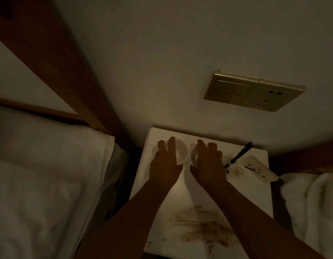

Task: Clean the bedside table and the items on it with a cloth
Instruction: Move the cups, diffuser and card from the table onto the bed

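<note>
A white bedside table (184, 186) stands between two beds in dim light. Two white bowls sit at its back. My left hand (164, 163) lies over the left bowl (181, 150) with its fingers on the rim. My right hand (208, 161) covers the right bowl (193, 156), fingers curled over its edge. Brown smears of dirt (201, 227) streak the table's front part. No cloth is in view.
A white power strip (259, 169) with a coiled cord (236, 171) and black sticks (242, 152) lies at the table's right back. White bedding (42, 184) is on the left, more bedding (311, 202) on the right. A wall socket panel (255, 90) is above.
</note>
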Available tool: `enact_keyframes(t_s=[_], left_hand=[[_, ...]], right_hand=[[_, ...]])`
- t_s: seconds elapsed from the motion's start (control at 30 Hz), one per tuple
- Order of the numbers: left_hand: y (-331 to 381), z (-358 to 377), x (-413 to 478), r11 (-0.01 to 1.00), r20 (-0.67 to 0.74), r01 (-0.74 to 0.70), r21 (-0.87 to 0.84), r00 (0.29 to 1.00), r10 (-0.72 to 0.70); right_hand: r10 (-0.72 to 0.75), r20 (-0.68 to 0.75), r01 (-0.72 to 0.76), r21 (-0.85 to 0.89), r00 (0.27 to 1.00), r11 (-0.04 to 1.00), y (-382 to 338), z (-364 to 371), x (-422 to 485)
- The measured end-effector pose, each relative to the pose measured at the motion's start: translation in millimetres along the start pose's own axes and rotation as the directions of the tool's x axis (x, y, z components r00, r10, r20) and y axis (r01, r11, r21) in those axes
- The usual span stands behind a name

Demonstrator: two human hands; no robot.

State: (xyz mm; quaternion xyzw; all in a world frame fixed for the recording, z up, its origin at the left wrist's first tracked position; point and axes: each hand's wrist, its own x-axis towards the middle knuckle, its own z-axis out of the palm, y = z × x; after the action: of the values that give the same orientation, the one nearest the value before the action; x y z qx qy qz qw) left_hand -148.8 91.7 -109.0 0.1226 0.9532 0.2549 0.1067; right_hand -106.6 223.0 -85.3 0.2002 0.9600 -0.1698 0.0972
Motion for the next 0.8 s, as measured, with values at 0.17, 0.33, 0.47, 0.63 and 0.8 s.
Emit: enact_keyframes(t_s=[0.17,0.33,0.47,0.63,0.8], left_hand=[[-8,-10,-1,0.996,0.065,0.079,-0.034,0.995,-0.077],[-51,-40,-40,0.978,0.011,0.203,-0.049,0.979,-0.203],[-115,-89,-100,0.925,-0.071,0.357,-0.13,0.927,-0.368],[-208,-177,-215,0.82,-0.195,0.527,-0.223,0.8,-0.568],[-295,-242,-345,0.675,-0.316,0.68,-0.287,0.598,-0.736]], right_hand=[[-0.09,0.074,0.093,-0.047,0.993,0.995,-7,-1,-1],[-0.245,0.127,0.258,-0.095,0.961,0.961,-53,-3,-17],[-0.382,0.202,0.4,-0.055,0.902,0.915,-125,8,-50],[-0.575,0.316,0.582,0.081,0.755,0.809,-247,36,-117],[-0.742,0.353,0.725,0.209,0.569,0.656,-365,89,-214]])
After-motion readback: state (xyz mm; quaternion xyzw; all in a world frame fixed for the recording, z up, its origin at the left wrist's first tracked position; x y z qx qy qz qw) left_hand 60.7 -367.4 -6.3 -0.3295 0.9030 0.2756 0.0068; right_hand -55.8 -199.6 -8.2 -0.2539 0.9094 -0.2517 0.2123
